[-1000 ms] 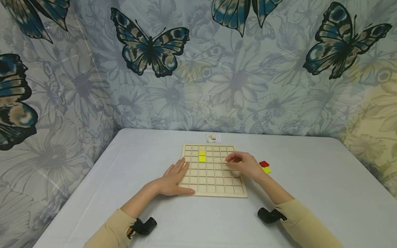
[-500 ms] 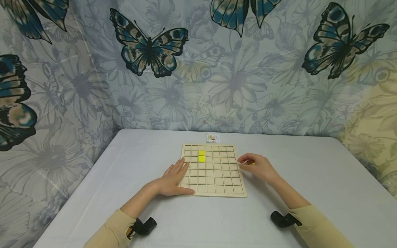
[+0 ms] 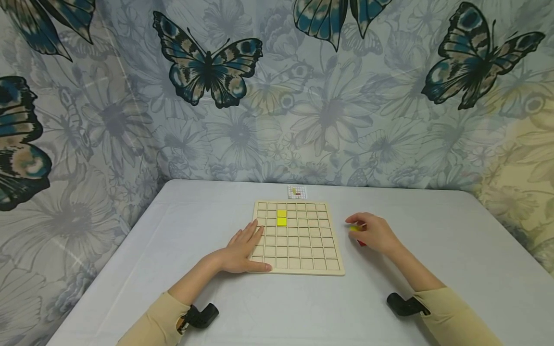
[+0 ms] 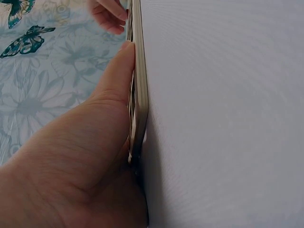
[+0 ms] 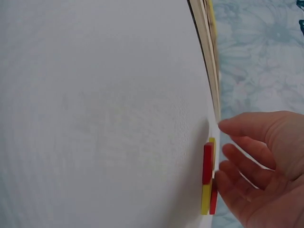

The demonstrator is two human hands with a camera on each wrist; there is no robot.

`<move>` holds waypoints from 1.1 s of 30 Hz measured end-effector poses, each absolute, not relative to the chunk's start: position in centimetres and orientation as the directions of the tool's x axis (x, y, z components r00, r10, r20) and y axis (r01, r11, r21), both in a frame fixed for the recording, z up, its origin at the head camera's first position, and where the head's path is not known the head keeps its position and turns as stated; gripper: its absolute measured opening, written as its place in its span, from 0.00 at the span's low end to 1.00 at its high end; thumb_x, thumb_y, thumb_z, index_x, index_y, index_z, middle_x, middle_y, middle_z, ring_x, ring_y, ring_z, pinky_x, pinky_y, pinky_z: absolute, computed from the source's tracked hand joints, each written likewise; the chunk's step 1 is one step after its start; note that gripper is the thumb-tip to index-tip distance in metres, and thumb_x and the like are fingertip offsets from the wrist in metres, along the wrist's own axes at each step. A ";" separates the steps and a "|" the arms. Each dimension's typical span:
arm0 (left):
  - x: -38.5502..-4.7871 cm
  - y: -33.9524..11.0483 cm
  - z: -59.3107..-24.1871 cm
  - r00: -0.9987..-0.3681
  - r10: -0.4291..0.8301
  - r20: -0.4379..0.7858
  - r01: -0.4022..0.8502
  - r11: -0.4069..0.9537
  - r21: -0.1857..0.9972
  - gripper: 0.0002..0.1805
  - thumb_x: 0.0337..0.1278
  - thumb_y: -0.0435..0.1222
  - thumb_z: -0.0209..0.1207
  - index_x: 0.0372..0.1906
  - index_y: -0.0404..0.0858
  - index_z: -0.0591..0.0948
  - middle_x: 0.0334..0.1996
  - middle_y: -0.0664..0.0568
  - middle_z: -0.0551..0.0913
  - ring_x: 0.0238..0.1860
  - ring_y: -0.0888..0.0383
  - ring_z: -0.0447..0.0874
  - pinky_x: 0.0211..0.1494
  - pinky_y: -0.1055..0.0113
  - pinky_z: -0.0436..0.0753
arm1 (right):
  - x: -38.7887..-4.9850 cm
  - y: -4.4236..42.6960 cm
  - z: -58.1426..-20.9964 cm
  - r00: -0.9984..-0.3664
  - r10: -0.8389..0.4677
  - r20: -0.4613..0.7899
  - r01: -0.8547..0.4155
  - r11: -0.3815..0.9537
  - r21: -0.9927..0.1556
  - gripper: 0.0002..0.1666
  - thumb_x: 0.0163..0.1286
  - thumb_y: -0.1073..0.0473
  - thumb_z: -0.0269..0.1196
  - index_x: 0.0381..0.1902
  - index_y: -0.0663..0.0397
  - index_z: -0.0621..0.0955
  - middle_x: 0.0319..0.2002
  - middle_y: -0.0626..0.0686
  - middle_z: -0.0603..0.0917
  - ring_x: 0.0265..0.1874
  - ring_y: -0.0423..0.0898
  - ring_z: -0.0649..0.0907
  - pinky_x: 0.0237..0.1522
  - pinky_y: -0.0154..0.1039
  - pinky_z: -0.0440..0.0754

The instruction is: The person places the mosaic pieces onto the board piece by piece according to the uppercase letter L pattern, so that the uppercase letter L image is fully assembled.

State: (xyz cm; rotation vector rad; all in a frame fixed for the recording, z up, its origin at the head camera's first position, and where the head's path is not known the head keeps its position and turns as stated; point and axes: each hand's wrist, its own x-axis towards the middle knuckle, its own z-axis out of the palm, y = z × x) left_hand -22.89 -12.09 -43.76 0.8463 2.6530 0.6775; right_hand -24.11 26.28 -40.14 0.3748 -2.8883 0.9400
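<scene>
My left hand (image 3: 240, 250) lies spread on the left edge of a wooden grid board (image 3: 306, 274), thumb at the near edge. In the left wrist view, the thumb side of that hand (image 4: 80, 142) rests along the board's rim (image 4: 141, 71). Two yellow tiles (image 3: 282, 217) sit one behind the other in the grid. Right of the board, my right hand (image 3: 374, 233) hovers over loose tiles, a yellow one (image 3: 354, 228) and a red one (image 3: 361, 243) showing. The right wrist view shows its thumb and bent fingers (image 5: 275, 166) apart, beside red (image 5: 207, 164) and yellow (image 5: 205, 199) tiles.
A small card with a printed coloured grid (image 3: 296, 192) lies behind the board on the white-covered table (image 3: 207, 202). Patterned cloth with butterflies (image 3: 208, 72) hangs behind. Both sleeves carry black wrist devices (image 3: 202, 315).
My right hand has moved from over the board's right side to the loose tiles on its right. My left hand has stayed on the board, and the two yellow tiles in the grid are unchanged.
</scene>
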 end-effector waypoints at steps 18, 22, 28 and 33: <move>-22.7 -12.1 -43.3 -0.787 0.605 -0.121 0.469 0.714 0.520 0.62 0.53 0.67 0.57 0.78 0.35 0.40 0.77 0.43 0.28 0.76 0.51 0.24 0.74 0.51 0.33 | -24.3 26.2 -40.1 -0.964 -0.229 0.138 -0.267 0.796 -0.543 0.16 0.59 0.66 0.70 0.46 0.64 0.83 0.40 0.57 0.83 0.38 0.52 0.79 0.42 0.48 0.79; -22.5 -12.0 -42.5 -0.784 0.607 -0.132 0.464 0.713 0.525 0.61 0.55 0.64 0.59 0.77 0.33 0.42 0.77 0.40 0.30 0.77 0.48 0.26 0.74 0.49 0.34 | -24.3 25.9 -40.1 -0.966 -0.227 0.121 -0.255 0.784 -0.565 0.17 0.59 0.66 0.70 0.47 0.64 0.83 0.41 0.57 0.83 0.39 0.52 0.81 0.41 0.46 0.81; -22.4 -12.0 -42.2 -0.782 0.609 -0.134 0.464 0.713 0.526 0.60 0.55 0.63 0.60 0.77 0.32 0.43 0.77 0.40 0.31 0.77 0.47 0.27 0.74 0.48 0.34 | -24.4 25.8 -40.2 -0.971 -0.212 0.108 -0.235 0.790 -0.566 0.17 0.59 0.66 0.70 0.48 0.64 0.82 0.41 0.56 0.83 0.39 0.52 0.80 0.40 0.44 0.81; -22.6 -12.1 -43.1 -0.785 0.609 -0.118 0.476 0.713 0.514 0.62 0.53 0.66 0.58 0.78 0.34 0.41 0.77 0.42 0.29 0.77 0.49 0.26 0.74 0.50 0.34 | -24.4 25.9 -40.2 -0.973 -0.206 0.101 -0.227 0.796 -0.562 0.17 0.59 0.66 0.69 0.47 0.64 0.83 0.40 0.55 0.83 0.38 0.51 0.79 0.39 0.43 0.80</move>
